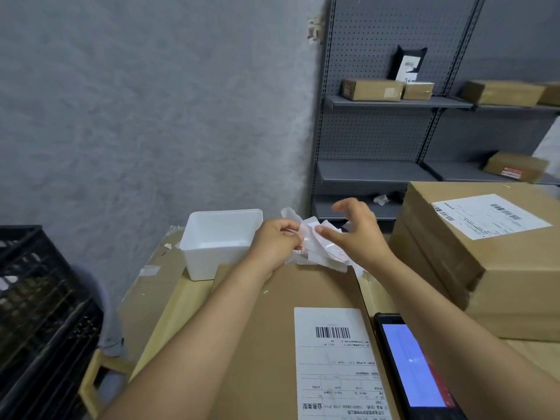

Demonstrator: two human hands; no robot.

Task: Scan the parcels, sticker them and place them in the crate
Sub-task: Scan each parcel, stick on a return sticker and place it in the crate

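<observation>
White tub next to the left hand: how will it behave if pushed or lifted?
The tub looks like thin plastic and seems empty, so probably light and easy to slide on the cardboard. It is wide and low, so tipping seems unlikely. The walls may flex if squeezed. The left hand beside it holds paper strips.

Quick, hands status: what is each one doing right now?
Left hand: fingers curled, pinching the white sticker strips.
Right hand: open, fingers spread, just over the strips, no grip on anything.
</observation>
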